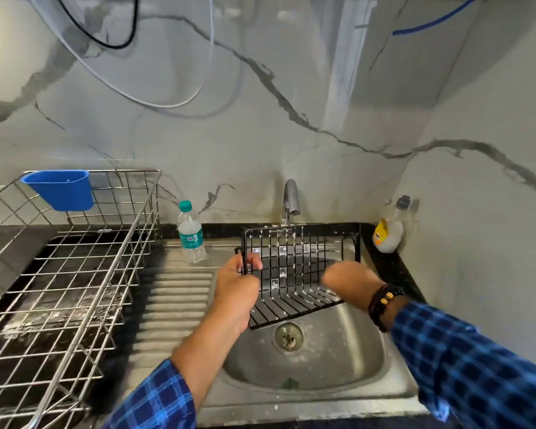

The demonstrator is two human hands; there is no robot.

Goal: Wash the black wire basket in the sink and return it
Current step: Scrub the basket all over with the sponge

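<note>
The black wire basket [294, 267] is held tilted over the steel sink [338, 363], under the chrome tap [291, 198]. White foam specks dot its wires. My left hand [237, 286] grips its left side wall. My right hand [345, 280] is inside the basket at its right side, blurred, fingers curled; whether it holds anything I cannot tell. No running water is visible from the tap.
A steel dish rack [75, 274] with a blue plastic cup [61, 188] stands on the left counter. A water bottle [191, 233] stands beside the ribbed drainboard [174, 305]. A soap bottle [389, 232] sits in the back right corner. The drain [289, 337] lies below the basket.
</note>
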